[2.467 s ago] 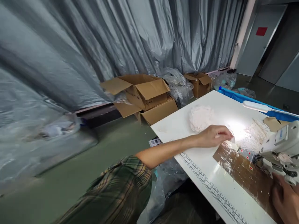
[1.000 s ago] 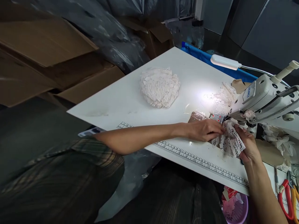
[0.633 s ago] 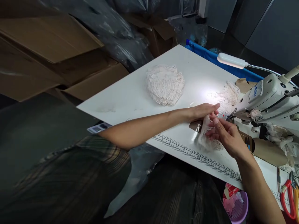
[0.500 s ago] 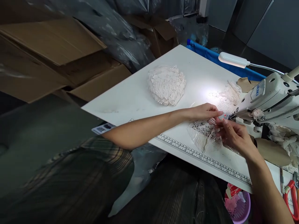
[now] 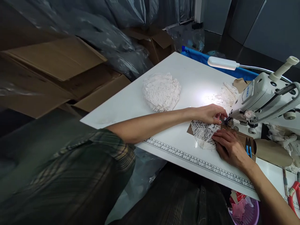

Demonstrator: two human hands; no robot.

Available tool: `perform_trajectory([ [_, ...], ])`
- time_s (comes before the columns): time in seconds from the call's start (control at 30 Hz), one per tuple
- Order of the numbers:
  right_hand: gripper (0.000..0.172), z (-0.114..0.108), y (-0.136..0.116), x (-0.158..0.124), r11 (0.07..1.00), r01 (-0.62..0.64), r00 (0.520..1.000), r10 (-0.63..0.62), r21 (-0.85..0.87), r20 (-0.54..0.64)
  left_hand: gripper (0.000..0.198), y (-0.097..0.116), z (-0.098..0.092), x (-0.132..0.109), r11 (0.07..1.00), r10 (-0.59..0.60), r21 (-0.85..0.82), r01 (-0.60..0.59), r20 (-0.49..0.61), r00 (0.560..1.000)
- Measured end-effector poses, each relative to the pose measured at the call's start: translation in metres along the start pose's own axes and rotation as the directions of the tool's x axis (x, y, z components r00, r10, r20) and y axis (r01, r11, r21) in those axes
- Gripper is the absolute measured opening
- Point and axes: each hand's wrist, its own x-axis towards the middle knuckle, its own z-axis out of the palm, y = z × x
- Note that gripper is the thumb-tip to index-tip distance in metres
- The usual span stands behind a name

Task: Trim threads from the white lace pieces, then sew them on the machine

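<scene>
A piece of white lace (image 5: 204, 134) lies on the sewing machine bed, its far edge close to the presser foot (image 5: 227, 121). My left hand (image 5: 211, 113) arches over that edge, its bent fingertips closed on the lace beside the foot. My right hand (image 5: 231, 147) rests flat on the lace's near right side, fingers stretched forward. The white sewing machine (image 5: 260, 97) stands at the right, above both hands. More lace (image 5: 226, 95) spreads behind the needle area under the light. A round pile of white lace (image 5: 161, 92) sits farther left on the table.
A white lamp (image 5: 222, 63) hangs over the table (image 5: 122, 112). Blue-handled snips (image 5: 248, 148) lie right of my right hand. Red-handled pliers (image 5: 292, 195) are at the right edge, and a purple basket (image 5: 250, 215) stands below. Cardboard boxes (image 5: 58, 59) are at left.
Both hands were raised together, handling the lace before the needle. Now the lace lies lower, my right hand is flattened on it, and blue-handled snips show. The view has shifted slightly.
</scene>
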Motion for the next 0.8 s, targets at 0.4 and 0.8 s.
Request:
perform_trajectory([
  [0.4,0.031,-0.017,0.028,-0.01,0.818,-0.482,0.841,0.533,0.314,-0.096,0.025,0.033,0.005,-0.038,0.889,0.219,0.364,-0.276,0.19,0.957],
  [0.8,0.019,-0.013,0.013,-0.013,0.944,-0.202,0.947,0.256,0.261,-0.194,0.015,0.024,0.028,-0.049,0.943,0.089,0.333,0.013,-0.292,0.952],
])
